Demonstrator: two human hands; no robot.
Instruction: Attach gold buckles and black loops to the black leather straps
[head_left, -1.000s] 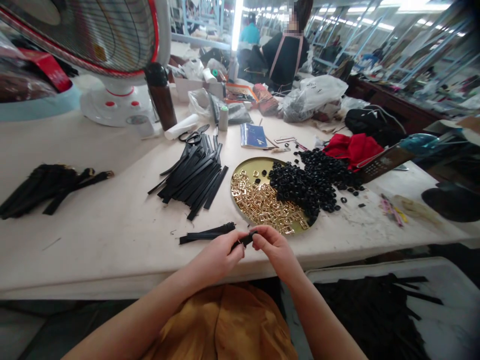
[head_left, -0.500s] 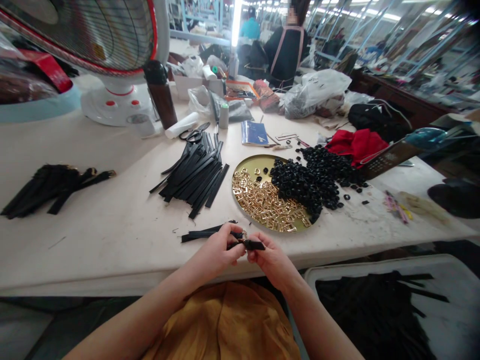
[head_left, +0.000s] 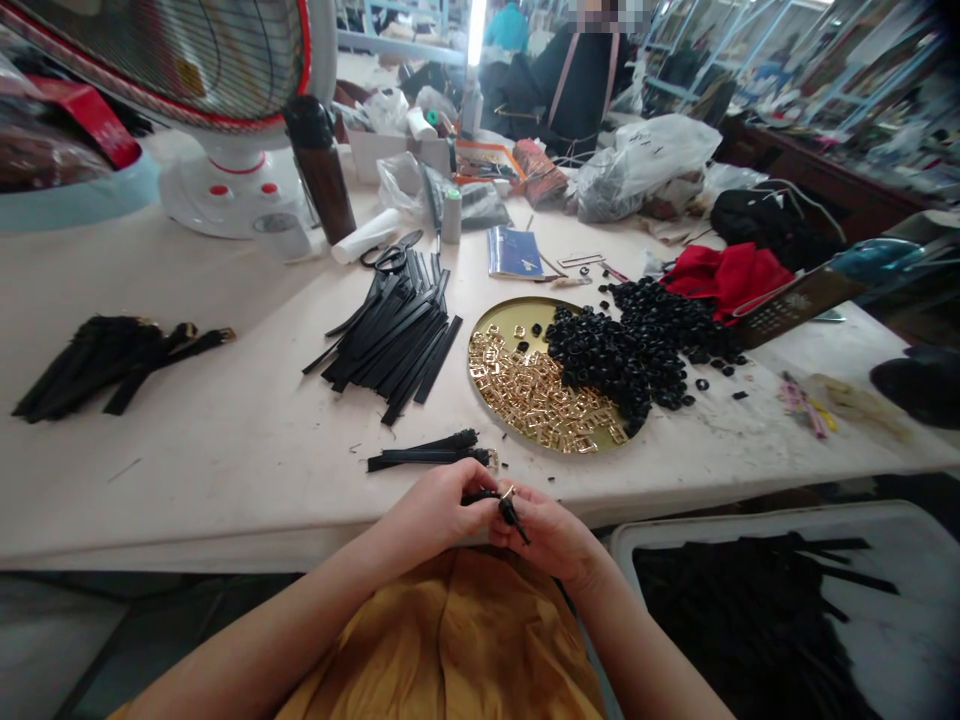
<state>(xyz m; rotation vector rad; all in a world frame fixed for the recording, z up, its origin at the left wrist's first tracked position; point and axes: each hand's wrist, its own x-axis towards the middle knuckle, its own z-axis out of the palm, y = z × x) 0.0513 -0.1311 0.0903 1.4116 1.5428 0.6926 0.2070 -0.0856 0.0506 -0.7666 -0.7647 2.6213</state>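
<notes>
- one strap [head_left: 514,519] is held in front of the body, just off the near edge of the table [head_left: 255,500]; a gold buckle [head_left: 509,492] is seen at its end.
- the strap is pinched between thumb and fingers of the left hand [head_left: 450,507]; the buckle end is enclosed by the curled fingers of the right hand [head_left: 553,528], whose exact fingertip contacts cannot be made out.
- as judged from the layout, this strap is partly done: the buckle appears to be on, but whether the end is fully set cannot be told.
- done pieces seem to be gathered in the left pile [head_left: 82,370], where gold ends are shown, and in the small stack [head_left: 427,452] just beyond the left hand.
- much seems to be left: plain strips [head_left: 394,335] are fanned out, and many loose buckles [head_left: 540,400] and black loops [head_left: 615,350] are heaped on the tray [head_left: 501,316].
- the strap's short tip is pointed down, rightward and toward the body; its long axis seems to be laid roughly left to right, mostly hidden by the left hand.
</notes>
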